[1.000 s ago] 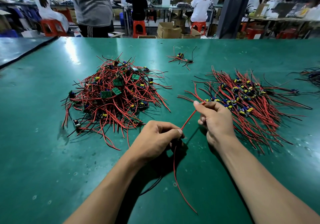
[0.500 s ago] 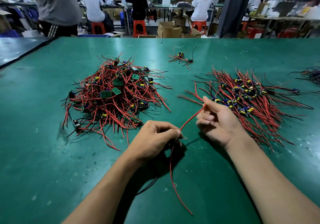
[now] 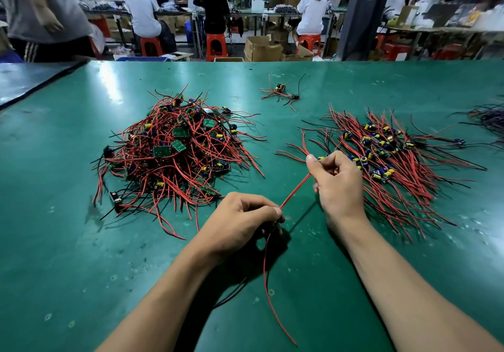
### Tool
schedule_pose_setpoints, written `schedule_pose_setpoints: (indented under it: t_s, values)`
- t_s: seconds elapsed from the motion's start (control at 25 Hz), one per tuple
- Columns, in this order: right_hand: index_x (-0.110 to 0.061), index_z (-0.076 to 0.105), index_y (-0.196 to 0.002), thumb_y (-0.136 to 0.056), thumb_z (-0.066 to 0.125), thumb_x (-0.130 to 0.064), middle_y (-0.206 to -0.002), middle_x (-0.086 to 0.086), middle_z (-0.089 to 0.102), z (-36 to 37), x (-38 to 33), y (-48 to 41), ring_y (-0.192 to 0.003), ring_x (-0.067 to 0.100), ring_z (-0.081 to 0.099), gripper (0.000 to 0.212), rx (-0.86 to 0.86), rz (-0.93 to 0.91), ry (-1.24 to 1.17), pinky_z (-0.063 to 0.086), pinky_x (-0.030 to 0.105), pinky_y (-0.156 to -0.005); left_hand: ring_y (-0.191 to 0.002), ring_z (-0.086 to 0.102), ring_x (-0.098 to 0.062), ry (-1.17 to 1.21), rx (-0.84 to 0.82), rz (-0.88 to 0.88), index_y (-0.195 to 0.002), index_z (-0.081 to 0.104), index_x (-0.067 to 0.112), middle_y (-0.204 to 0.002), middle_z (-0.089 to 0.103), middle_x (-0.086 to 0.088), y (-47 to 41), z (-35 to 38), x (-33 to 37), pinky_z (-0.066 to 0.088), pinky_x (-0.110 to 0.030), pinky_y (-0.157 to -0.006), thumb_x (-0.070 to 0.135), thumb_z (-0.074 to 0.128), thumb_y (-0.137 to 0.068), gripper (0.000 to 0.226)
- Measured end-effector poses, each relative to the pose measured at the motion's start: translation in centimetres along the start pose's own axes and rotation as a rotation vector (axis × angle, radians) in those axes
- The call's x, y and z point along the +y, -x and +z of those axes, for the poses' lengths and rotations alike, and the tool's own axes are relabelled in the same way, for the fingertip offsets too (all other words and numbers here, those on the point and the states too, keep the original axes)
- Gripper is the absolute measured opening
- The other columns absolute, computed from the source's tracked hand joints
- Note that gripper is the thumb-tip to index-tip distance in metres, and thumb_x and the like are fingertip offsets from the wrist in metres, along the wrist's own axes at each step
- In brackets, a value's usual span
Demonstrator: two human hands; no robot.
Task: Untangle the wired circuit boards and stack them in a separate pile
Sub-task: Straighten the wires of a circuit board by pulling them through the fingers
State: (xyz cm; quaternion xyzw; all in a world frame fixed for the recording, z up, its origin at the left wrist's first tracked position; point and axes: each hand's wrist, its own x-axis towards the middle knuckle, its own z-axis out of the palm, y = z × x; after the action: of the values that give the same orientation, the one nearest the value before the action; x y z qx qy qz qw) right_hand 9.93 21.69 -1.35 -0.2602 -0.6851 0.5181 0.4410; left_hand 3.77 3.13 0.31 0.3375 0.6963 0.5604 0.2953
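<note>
Seen from the head, a tangled pile of wired circuit boards (image 3: 174, 149) sits on the green surface (image 3: 68, 242). Just to the near right of that pile, the left hand (image 3: 240, 222) is curled closed, pinching the lower end of a red wire (image 3: 296, 189). The wire runs taut up to the right hand (image 3: 338, 185), which grips it between thumb and curled fingers. Well to the right of the tangled pile lies a flatter pile of sorted boards (image 3: 395, 155), its near-left edge under the right hand. A small cluster (image 3: 281, 92) lies beyond, to the far right of the tangled pile.
</note>
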Motion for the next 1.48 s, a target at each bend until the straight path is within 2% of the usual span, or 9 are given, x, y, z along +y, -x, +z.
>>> schedule_pose_setpoints:
  t_s: [0.12,0.32,0.44,0.76,0.92,1.08,1.28,1.4,1.48]
  values:
    - [-0.024,0.046,-0.063,-0.088,0.075,-0.026,-0.066,-0.001,0.049,-0.1,0.7,0.0,-0.058,0.007,0.042,0.038,0.064,-0.21,0.236,0.035,0.023,-0.06,-0.058,0.056,-0.012,0.018,-0.006,0.01,-0.073,0.075,0.011,-0.065,0.071,-0.007,0.0,-0.1,0.0,0.043,-0.018,-0.057,0.011,0.065,-0.089,0.019]
    - [-0.021,0.055,-0.066,-0.083,0.076,-0.048,-0.052,-0.003,0.045,-0.4,0.3,-0.1,-0.046,0.015,0.043,0.038,-0.078,0.155,-0.061,0.034,0.026,-0.049,-0.051,0.052,-0.009,0.147,0.1,-0.025,-0.078,0.073,0.008,-0.07,0.073,-0.011,-0.4,0.2,-0.3,0.042,-0.017,-0.054,0.01,0.063,-0.09,0.016]
    - [-0.021,0.062,-0.067,-0.085,0.071,-0.054,-0.051,-0.006,0.043,-0.3,0.1,0.2,-0.044,0.013,0.044,0.039,-0.156,0.187,-0.033,0.033,0.024,-0.045,-0.048,0.05,-0.007,0.238,0.171,-0.039,-0.083,0.073,0.008,-0.072,0.073,-0.011,-0.7,0.3,-0.3,0.041,-0.016,-0.051,0.015,0.061,-0.093,0.017]
    - [-0.016,0.076,-0.085,-0.086,0.076,-0.022,-0.07,-0.004,0.071,0.1,-1.6,2.3,-0.061,0.006,0.056,0.006,-0.546,-0.021,0.306,0.046,0.024,-0.064,-0.066,0.066,-0.012,0.568,0.172,-0.058,-0.101,0.068,0.005,-0.09,0.076,-0.013,-0.4,-1.0,0.3,0.047,-0.018,-0.054,0.008,0.06,-0.091,0.014]
    - [-0.02,0.076,-0.084,-0.075,0.085,-0.039,-0.061,0.001,0.063,0.7,-2.5,3.9,-0.051,0.006,0.043,0.022,-0.674,-0.058,0.24,0.036,0.021,-0.052,-0.064,0.057,-0.007,0.647,0.196,-0.033,-0.096,0.068,0.014,-0.102,0.075,-0.007,-0.1,-1.4,0.9,0.04,-0.021,-0.057,0.022,0.068,-0.08,0.017]
    - [-0.023,0.069,-0.076,-0.085,0.068,-0.055,-0.059,-0.007,0.058,1.6,-3.2,5.0,-0.052,0.0,0.046,0.033,-0.606,-0.148,0.043,0.037,0.017,-0.049,-0.065,0.057,-0.006,0.616,0.278,-0.02,-0.089,0.071,0.021,-0.103,0.075,-0.001,0.1,-1.4,1.0,0.038,-0.024,-0.061,0.026,0.071,-0.076,0.014]
    - [-0.018,0.07,-0.065,-0.089,0.066,-0.04,-0.059,0.001,0.056,2.2,-3.9,4.5,-0.046,0.01,0.044,0.033,-0.486,0.287,-0.366,0.031,0.019,-0.043,-0.073,0.068,-0.009,0.618,0.23,0.011,-0.095,0.073,0.024,-0.095,0.075,0.004,0.1,-1.1,0.9,0.045,-0.024,-0.064,0.027,0.077,-0.065,0.03]
    - [-0.019,0.062,-0.06,-0.084,0.063,-0.037,-0.053,-0.005,0.043,1.2,-4.5,3.7,-0.038,0.006,0.033,0.031,-0.634,0.618,-0.734,0.02,0.022,-0.044,-0.085,0.07,-0.016,0.756,0.063,0.02,-0.109,0.073,0.023,-0.105,0.072,0.001,0.1,-1.0,0.7,0.055,-0.024,-0.067,0.008,0.072,-0.07,0.042]
    - [-0.017,0.059,-0.059,-0.09,0.055,-0.034,-0.05,-0.006,0.038,0.4,-4.8,3.2,-0.03,0.005,0.029,0.035,-0.777,0.677,-0.821,0.016,0.023,-0.04,-0.074,0.069,-0.016,0.81,0.057,-0.007,-0.106,0.074,0.021,-0.095,0.071,-0.003,0.0,-1.0,0.7,0.056,-0.024,-0.061,0.008,0.068,-0.073,0.036]
